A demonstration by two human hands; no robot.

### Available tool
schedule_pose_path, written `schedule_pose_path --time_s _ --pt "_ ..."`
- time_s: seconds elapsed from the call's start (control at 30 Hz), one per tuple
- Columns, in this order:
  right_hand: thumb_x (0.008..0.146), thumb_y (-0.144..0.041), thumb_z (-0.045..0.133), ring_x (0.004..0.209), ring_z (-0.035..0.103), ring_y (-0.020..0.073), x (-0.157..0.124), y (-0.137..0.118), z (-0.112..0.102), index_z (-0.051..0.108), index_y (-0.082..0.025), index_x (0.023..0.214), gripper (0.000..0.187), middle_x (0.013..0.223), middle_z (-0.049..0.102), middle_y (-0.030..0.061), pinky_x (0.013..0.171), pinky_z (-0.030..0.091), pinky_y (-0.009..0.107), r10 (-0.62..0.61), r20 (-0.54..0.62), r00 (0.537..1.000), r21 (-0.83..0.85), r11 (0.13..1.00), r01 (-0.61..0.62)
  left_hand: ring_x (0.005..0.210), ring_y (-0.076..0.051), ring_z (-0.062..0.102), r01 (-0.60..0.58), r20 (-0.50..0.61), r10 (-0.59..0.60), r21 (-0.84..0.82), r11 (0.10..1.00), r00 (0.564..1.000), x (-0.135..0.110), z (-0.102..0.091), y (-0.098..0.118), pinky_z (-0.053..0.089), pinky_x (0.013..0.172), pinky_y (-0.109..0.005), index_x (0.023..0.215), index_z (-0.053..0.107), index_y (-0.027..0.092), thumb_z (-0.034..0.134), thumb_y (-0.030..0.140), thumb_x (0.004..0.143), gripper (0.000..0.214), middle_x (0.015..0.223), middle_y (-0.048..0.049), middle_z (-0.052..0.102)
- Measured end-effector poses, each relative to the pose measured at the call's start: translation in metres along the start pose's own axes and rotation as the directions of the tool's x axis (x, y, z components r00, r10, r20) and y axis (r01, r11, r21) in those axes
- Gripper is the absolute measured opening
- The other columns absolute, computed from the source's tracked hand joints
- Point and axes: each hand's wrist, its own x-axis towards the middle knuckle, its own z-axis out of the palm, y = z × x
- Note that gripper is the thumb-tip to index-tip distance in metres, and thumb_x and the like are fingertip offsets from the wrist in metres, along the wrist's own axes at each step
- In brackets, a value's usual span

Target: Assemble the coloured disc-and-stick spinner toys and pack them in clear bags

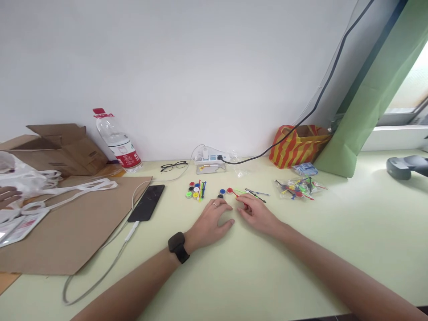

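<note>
My right hand (259, 214) is closed on a thin red plastic stick (235, 194); its far end meets a small red disc (230, 190) on the table, and I cannot tell whether they are joined. Beside it, my left hand (212, 223) lies on the table with fingers apart and nothing in them. Just past its fingertips are a blue disc (222, 192) and a black disc (220, 196). Thin dark and light sticks (257, 195) lie beyond my right hand. To the left sit several coloured discs (193, 190) with a row of coloured sticks (202, 190).
Clear bags of coloured parts (299, 188) lie right. A power strip (212, 157), glasses (174, 166) and a bottle (122, 145) stand along the wall. At left are a cabled phone (147, 203), cardboard (83, 223), a box (67, 151) and another person's hand (9, 196).
</note>
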Motion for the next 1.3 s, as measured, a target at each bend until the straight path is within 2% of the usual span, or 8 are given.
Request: schedule_pose_path --time_s 0.23,0.6,0.77,0.87,0.97,1.1,1.2,1.3 --pt "0.095 -0.026 0.054 0.077 0.061 0.0187 -0.001 -0.001 -0.002 0.063 -0.022 0.124 0.030 0.121 0.062 0.0119 0.069 0.057 0.035 -0.001 0.005 1.000 -0.027 1.000 0.001 0.153 -0.033 0.024 0.025 0.083 -0.038 0.145 0.989 0.996 -0.002 0.002 -0.004 0.030 0.121 -0.056 0.141 0.051 0.029 0.049 0.045 0.101 0.044 0.162 -0.0070 0.038" --pt "0.094 -0.022 0.056 0.080 0.060 0.0189 -0.001 -0.006 -0.005 0.063 -0.020 0.122 0.029 0.118 0.063 0.0118 0.070 0.053 0.033 -0.018 0.030 0.999 -0.056 0.998 0.019 0.155 -0.032 0.022 0.053 0.092 -0.067 0.148 0.988 0.993 -0.003 0.000 -0.002 0.029 0.122 -0.054 0.142 0.051 0.029 0.048 0.046 0.101 0.044 0.167 -0.0074 0.028" --pt "0.093 -0.021 0.054 0.075 0.057 0.0180 0.001 -0.009 -0.006 0.065 -0.019 0.094 0.011 0.094 0.065 0.0070 0.069 0.047 0.032 -0.022 0.010 1.000 -0.106 0.994 0.023 0.155 -0.032 0.021 0.075 0.056 -0.080 0.076 0.994 0.995 -0.003 0.000 -0.001 0.030 0.121 -0.054 0.156 0.033 0.031 0.051 0.045 0.100 0.060 0.170 -0.0077 0.017" --pt "0.093 -0.020 0.052 0.066 0.051 0.0155 0.000 -0.012 -0.009 0.055 -0.020 0.072 0.022 0.072 0.058 0.0013 0.063 0.039 0.029 -0.004 -0.002 1.000 -0.119 0.993 0.004 0.156 -0.031 0.021 0.065 0.019 -0.066 0.024 0.998 0.998 -0.002 0.000 -0.001 0.029 0.123 -0.052 0.163 0.015 0.029 0.055 0.042 0.098 0.077 0.169 -0.0101 0.020" --pt "0.089 -0.018 0.055 0.056 0.038 0.0118 -0.003 -0.013 -0.011 0.037 -0.020 0.059 0.035 0.058 0.042 -0.0037 0.057 0.031 0.028 0.020 0.020 1.000 -0.086 0.996 -0.019 0.152 -0.030 0.031 0.070 0.005 -0.070 0.002 0.998 0.998 -0.001 0.000 0.000 0.031 0.122 -0.051 0.164 0.008 0.027 0.057 0.043 0.097 0.083 0.165 -0.0115 0.031" --pt "0.087 -0.018 0.055 0.052 0.025 0.0098 -0.007 -0.013 -0.011 0.024 -0.020 0.057 0.043 0.054 0.022 -0.0061 0.053 0.023 0.028 0.047 0.118 0.992 -0.014 0.999 -0.046 0.149 -0.030 0.035 0.061 -0.004 -0.061 0.019 0.998 0.998 -0.001 0.001 -0.001 0.033 0.121 -0.050 0.158 0.029 0.023 0.055 0.048 0.099 0.069 0.160 -0.0123 0.041" --pt "0.088 -0.021 0.055 0.052 0.023 0.0095 -0.009 -0.012 -0.011 0.023 -0.020 0.058 0.044 0.056 0.019 -0.0061 0.053 0.021 0.028 0.069 0.164 0.984 0.044 0.996 -0.077 0.147 -0.031 0.036 0.027 -0.007 -0.027 0.044 0.999 1.000 -0.001 0.002 -0.003 0.033 0.120 -0.053 0.139 0.056 0.024 0.056 0.049 0.098 0.049 0.154 -0.0108 0.050" --pt "0.090 -0.026 0.057 0.053 0.022 0.0097 -0.009 -0.011 -0.012 0.024 -0.021 0.058 0.046 0.057 0.019 -0.0063 0.052 0.021 0.028 0.075 0.187 0.979 0.092 0.991 -0.094 0.141 -0.030 0.043 -0.032 0.020 0.032 0.009 0.999 0.999 0.000 0.002 -0.004 0.037 0.118 -0.051 0.119 0.069 0.026 0.060 0.043 0.097 0.029 0.144 -0.0069 0.059"
